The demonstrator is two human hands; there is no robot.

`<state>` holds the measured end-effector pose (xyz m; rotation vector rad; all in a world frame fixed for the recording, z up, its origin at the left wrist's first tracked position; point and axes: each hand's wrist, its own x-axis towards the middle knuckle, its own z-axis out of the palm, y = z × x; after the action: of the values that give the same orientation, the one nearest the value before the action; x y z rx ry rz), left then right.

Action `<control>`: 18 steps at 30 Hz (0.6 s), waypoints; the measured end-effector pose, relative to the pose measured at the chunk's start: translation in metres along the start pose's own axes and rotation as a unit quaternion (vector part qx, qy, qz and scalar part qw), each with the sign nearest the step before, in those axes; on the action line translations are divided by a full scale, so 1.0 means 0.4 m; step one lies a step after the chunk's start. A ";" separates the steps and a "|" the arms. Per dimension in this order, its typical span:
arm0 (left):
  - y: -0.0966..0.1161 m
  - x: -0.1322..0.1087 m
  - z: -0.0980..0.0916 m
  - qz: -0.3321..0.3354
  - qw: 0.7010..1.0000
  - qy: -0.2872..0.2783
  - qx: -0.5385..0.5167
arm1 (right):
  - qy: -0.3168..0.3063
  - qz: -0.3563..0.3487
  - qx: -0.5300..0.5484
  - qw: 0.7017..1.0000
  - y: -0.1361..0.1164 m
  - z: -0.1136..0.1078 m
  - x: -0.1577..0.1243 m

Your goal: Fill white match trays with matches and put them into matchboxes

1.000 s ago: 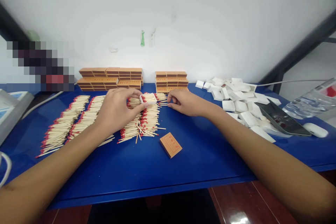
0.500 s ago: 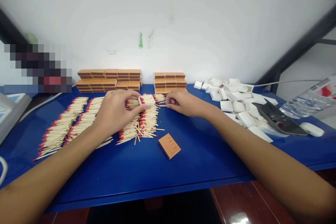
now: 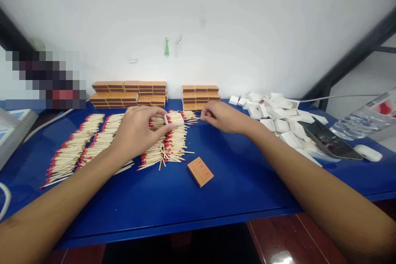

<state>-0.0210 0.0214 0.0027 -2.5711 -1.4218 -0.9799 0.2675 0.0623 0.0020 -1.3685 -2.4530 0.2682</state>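
A small white matchbox tray (image 3: 175, 123) with red-tipped matches inside is gripped by my left hand (image 3: 137, 130), thumb in front and fingers behind. It is held over rows of loose matches (image 3: 175, 144). Just to the right, my right hand (image 3: 223, 116) is closed in a pinch at the end of a thin matchstick (image 3: 194, 120) at the pile's edge; its fingertips are partly hidden. An orange matchbox sleeve (image 3: 200, 172) with red print lies on the table in front of the hands.
Stacked orange matchboxes (image 3: 130, 93) line the wall, with a smaller stack (image 3: 200, 95) to their right. White trays (image 3: 276, 113) are heaped at right, beside a phone (image 3: 329, 138), a white earphone case (image 3: 367, 152) and a plastic bottle (image 3: 361, 117). The blue table (image 3: 148, 210) ends in front.
My right hand has shifted slightly right and up, away from the tray, and a matchstick now points toward its fingertips. My left hand stays nearly still with the tray.
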 end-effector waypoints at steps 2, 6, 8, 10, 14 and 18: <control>0.000 -0.001 0.002 0.007 1.000 -0.007 -0.001 | 0.032 -0.012 0.007 0.999 -0.011 -0.002 -0.001; 0.003 -0.003 0.007 0.023 1.000 -0.013 -0.009 | 0.086 -0.057 0.047 0.994 -0.057 0.004 -0.008; 0.007 -0.004 0.009 0.031 0.999 -0.013 -0.015 | 0.094 -0.075 0.069 0.990 -0.082 0.009 -0.013; 0.010 -0.007 0.009 0.043 0.999 -0.010 -0.022 | 0.092 -0.094 0.077 0.988 -0.100 0.015 -0.018; 0.011 -0.011 0.010 0.061 0.998 0.005 -0.031 | 0.087 -0.116 0.080 0.986 -0.115 0.019 -0.023; 0.011 -0.011 0.011 0.062 0.998 0.001 -0.029 | 0.089 -0.123 0.080 0.985 -0.118 0.016 -0.026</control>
<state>-0.0170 0.0172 -0.0022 -2.6605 -1.2344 -1.0189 0.2329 0.0289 0.0087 -0.9694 -2.3625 0.2640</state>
